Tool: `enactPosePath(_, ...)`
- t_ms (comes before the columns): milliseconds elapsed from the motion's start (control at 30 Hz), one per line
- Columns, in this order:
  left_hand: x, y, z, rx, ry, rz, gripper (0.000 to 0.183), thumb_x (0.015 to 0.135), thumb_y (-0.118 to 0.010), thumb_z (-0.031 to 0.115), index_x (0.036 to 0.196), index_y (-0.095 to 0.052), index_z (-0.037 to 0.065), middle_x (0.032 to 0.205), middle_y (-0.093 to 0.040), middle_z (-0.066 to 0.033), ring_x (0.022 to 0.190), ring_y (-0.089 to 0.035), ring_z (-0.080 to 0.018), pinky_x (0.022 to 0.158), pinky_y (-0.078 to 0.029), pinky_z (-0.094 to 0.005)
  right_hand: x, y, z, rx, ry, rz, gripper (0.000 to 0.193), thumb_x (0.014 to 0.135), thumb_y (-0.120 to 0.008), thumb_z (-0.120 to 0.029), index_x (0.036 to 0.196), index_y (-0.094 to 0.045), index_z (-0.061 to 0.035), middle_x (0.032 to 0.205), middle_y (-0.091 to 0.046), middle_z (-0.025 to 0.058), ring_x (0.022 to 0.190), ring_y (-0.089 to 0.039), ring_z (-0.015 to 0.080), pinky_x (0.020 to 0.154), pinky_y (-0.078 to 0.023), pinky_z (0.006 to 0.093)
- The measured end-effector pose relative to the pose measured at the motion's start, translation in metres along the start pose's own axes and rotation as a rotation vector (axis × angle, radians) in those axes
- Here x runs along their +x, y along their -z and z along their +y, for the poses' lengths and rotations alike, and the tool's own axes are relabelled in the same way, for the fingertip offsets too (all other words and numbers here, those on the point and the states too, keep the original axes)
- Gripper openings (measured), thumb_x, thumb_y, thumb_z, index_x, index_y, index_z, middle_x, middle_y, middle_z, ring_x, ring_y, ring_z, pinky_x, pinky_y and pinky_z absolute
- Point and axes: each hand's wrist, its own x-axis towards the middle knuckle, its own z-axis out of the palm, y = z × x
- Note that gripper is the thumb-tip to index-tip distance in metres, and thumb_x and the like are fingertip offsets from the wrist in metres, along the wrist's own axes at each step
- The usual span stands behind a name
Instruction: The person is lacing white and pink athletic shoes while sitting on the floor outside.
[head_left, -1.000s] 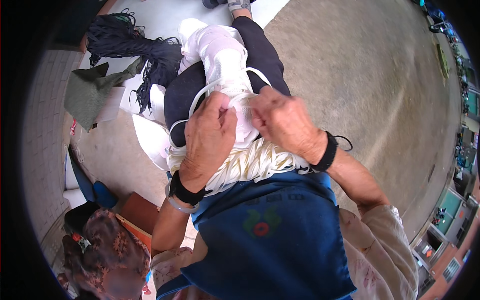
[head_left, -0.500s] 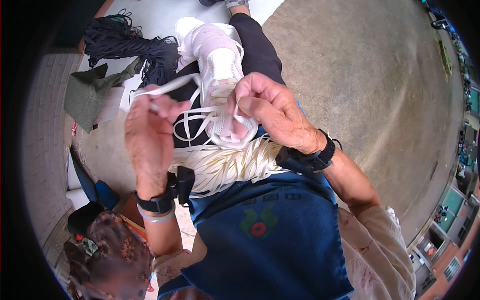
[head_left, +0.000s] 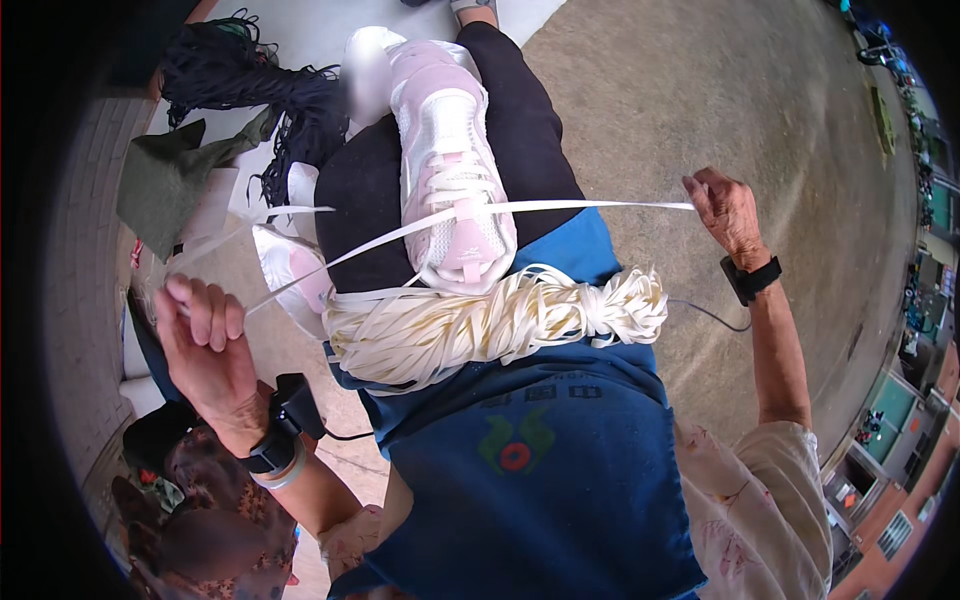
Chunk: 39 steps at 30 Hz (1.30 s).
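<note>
A pink-and-white sneaker [head_left: 447, 115] lies across my lap, its heel toward me and its upper rows laced. From its tongue area a white shoelace [head_left: 600, 205] runs out to both sides, drawn nearly straight. My right hand [head_left: 728, 215] is closed on one end, out to the right past my leg. Low on the left, my left hand [head_left: 207, 350] has its fingers curled round the other end. A loose stretch of white lace above the left hand is smeared by motion. Between the shoe and my body rests a thick bundle of cream shoelaces [head_left: 480, 325].
Left of my leg, another pink-and-white shoe [head_left: 290, 275] shows in part. A heap of black laces [head_left: 250, 80] and a grey-green cloth [head_left: 160, 190] lie farther off. Patterned brown fabric [head_left: 215, 500] is at lower left; concrete floor [head_left: 700, 100] spreads to the right.
Both hands have moved from close above the shoe far out to the sides. The loose lace loops have been pulled out straight, and the cream bundle shows more fully.
</note>
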Motion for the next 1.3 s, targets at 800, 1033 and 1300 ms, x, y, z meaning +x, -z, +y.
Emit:
enactPosePath(800,0.002,-0.073,-0.087,0.917,-0.04,-0.051,0.024,0.097,-0.048,0.003,0.115,-0.064,0.006,0.089,-0.057,0.0054,0.064,-0.037,-0.0002,0.057,-0.031,-0.0162,0.027,-0.036,-0.207,0.563,0.399,0.044,0.015,0.084,-0.065,-0.01,0.096,-0.064,-0.0006,0.085,-0.063,0.0156,0.076,-0.066,0.033,0.066,-0.053,0.0401)
enactPosePath(1033,0.001,-0.078,-0.085,0.858,0.036,-0.122,0.015,0.09,-0.055,-0.002,0.1,-0.065,0.004,0.082,-0.057,0.0045,0.067,-0.046,-0.0034,0.057,-0.039,-0.0207,0.025,-0.031,-0.214,0.425,0.422,-0.015,0.02,0.087,-0.067,-0.015,0.099,-0.064,0.0007,0.092,-0.066,0.0153,0.079,-0.067,0.0273,0.067,-0.054,0.0356)
enactPosePath(1300,0.012,-0.083,-0.108,1.342,-0.262,-0.362,0.007,0.085,-0.064,0.006,0.091,-0.06,0.003,0.084,-0.06,-0.0124,0.073,-0.061,-0.0346,0.063,-0.048,-0.0385,0.022,-0.031,-0.208,0.475,0.324,-0.071,0.016,0.088,-0.066,-0.014,0.088,-0.059,0.0008,0.071,-0.061,0.0136,0.059,-0.06,0.0253,0.056,-0.049,0.0343)
